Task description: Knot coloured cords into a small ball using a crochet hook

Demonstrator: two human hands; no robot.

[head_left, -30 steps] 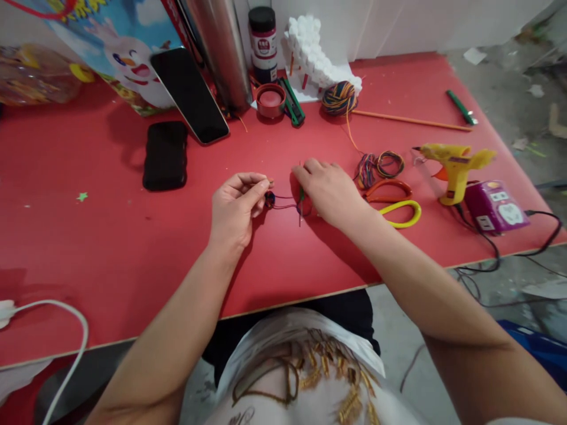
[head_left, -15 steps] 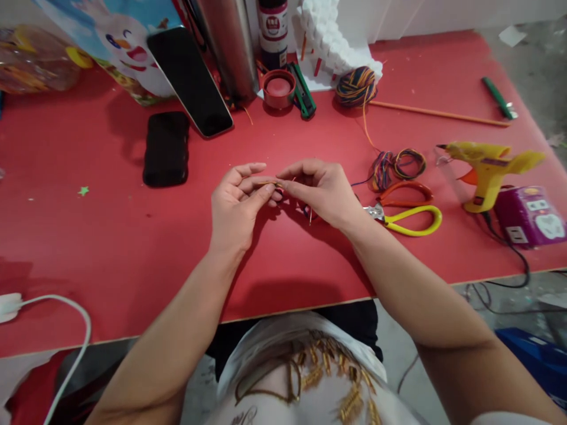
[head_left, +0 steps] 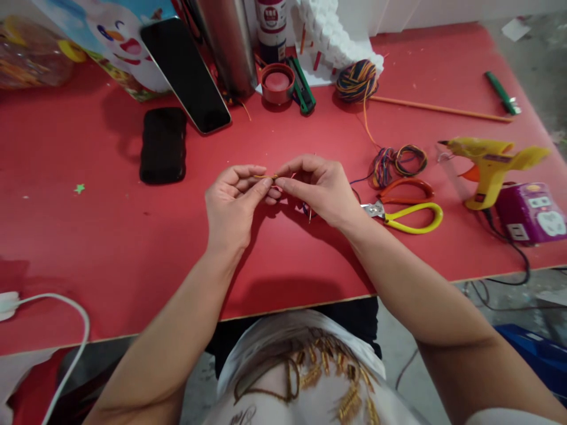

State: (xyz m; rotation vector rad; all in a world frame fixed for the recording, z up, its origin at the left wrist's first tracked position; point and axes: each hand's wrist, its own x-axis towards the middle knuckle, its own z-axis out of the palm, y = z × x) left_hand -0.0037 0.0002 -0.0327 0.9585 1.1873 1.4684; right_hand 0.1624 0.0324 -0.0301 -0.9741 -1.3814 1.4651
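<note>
My left hand (head_left: 234,198) and my right hand (head_left: 316,189) meet over the middle of the red table, fingertips pinched close together. Between them runs a thin orange-yellow cord (head_left: 264,176), gripped by both thumbs and forefingers. A darker stretch of cord hangs below my right fingers, partly hidden. To the right lie loose coils of multicoloured cord (head_left: 381,168), linked by a strand to the cord ball (head_left: 357,81) at the back. Scissors (head_left: 411,218) with one red and one yellow handle lie beside my right wrist.
On the right stand a yellow glue gun (head_left: 487,168) and a purple box (head_left: 529,212). An orange stick (head_left: 443,110) and a green-handled tool (head_left: 500,92) lie behind. Back left are a phone (head_left: 186,74), a black case (head_left: 163,146), a steel flask (head_left: 228,47) and a green cutter (head_left: 302,88).
My fingers have shifted slightly on the cord, and more of its orange length shows above my left thumb. Elsewhere the view has tilted only a little.
</note>
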